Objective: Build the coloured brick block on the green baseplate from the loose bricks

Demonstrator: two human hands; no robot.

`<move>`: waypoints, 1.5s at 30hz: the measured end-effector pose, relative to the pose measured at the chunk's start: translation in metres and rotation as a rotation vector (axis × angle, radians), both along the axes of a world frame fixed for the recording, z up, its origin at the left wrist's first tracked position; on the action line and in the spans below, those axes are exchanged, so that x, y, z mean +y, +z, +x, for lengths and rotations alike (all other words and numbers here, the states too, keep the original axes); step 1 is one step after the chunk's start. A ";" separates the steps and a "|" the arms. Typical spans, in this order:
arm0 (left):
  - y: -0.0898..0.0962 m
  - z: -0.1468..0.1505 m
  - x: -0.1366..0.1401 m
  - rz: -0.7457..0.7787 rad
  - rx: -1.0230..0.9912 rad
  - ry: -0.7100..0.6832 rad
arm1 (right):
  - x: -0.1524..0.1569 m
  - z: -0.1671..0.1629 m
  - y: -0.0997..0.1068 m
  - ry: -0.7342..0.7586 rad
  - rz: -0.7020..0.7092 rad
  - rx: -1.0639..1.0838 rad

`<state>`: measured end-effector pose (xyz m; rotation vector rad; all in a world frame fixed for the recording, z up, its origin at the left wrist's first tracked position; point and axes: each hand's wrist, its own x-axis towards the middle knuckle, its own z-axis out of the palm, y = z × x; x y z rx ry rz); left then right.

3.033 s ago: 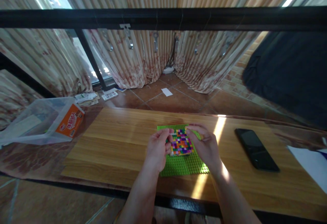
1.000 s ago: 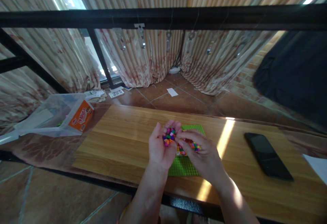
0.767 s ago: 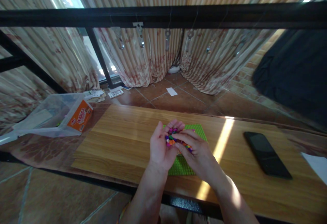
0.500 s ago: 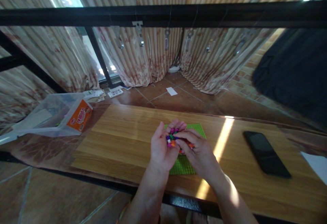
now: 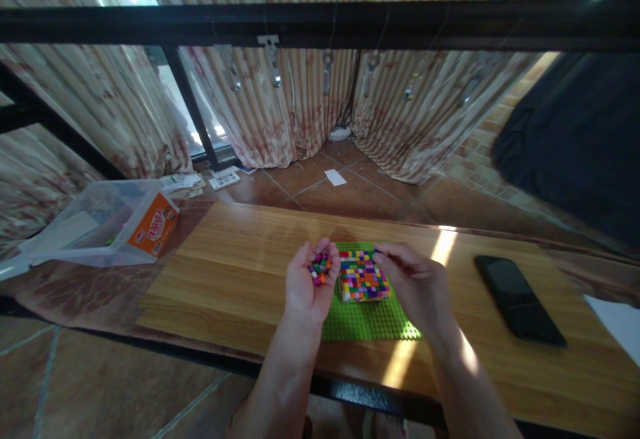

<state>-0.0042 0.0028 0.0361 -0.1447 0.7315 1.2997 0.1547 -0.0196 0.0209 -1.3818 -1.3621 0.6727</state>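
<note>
Small building bricks (image 5: 321,269) in purple, green, orange and white lie heaped in the cupped palm of my left hand (image 5: 309,285). To its right, a block of multicoloured bricks (image 5: 365,276) stands on a green studded baseplate (image 5: 367,324). My right hand (image 5: 423,285) is at the block's far right corner, thumb and index finger pinched on a small dark brick (image 5: 377,251), which looks purple or blue. Whether that brick touches the block I cannot tell.
A black phone (image 5: 519,299) lies on the wooden board (image 5: 225,279) at right, near a white paper (image 5: 613,322). A clear plastic bin (image 5: 95,252) with an orange label stands at left. A black metal bar (image 5: 320,24) crosses in front of the curtains.
My right hand has moved from my left palm rightward to the block's far corner. My left hand has shifted slightly left, so the block on the baseplate now shows.
</note>
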 end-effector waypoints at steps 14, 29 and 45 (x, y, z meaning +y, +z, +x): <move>-0.004 -0.001 0.000 0.007 0.017 -0.096 | 0.014 0.001 -0.025 0.051 0.166 -0.489; -0.002 -0.004 -0.001 0.013 0.019 -0.088 | 0.020 0.001 -0.030 0.010 -0.024 -0.190; -0.003 -0.003 0.000 0.002 0.021 -0.087 | 0.028 -0.004 -0.037 -0.044 -0.109 -0.078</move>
